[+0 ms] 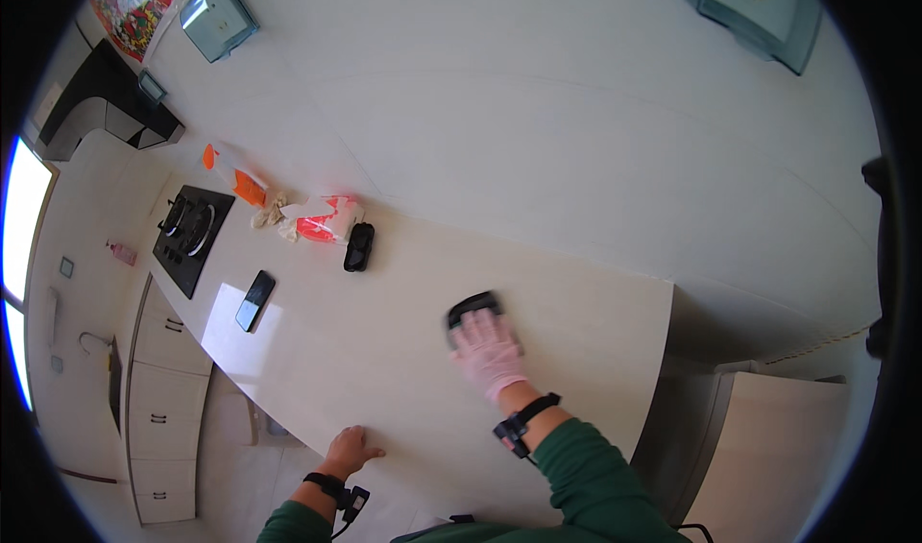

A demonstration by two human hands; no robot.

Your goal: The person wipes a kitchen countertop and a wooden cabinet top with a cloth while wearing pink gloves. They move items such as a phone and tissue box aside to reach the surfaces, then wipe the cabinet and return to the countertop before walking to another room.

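Observation:
My right hand (pixel 490 348), in a thin pink glove, lies over a black handheld object (pixel 474 307) on the pale countertop (pixel 576 312). The palm and fingers cover most of that object, and blur hides its exact kind. Near the counter's front edge my left hand (pixel 350 448) is bare and rests on the top. Its thumb points away from the fingers, and nothing shows in its grasp. Each wrist wears a black strap with a small device, the right one (pixel 513 433) and the left one (pixel 353 501).
A smartphone (pixel 256 300) lies at the left. Toward the wall are a black case-like object (pixel 359 247), a red-and-white tissue pack (pixel 324 219), crumpled cloth (pixel 269 212) and an orange-capped bottle (pixel 245 185). A gas hob (pixel 191 237) sits farther left. A white appliance (pixel 778 442) stands beyond the right edge.

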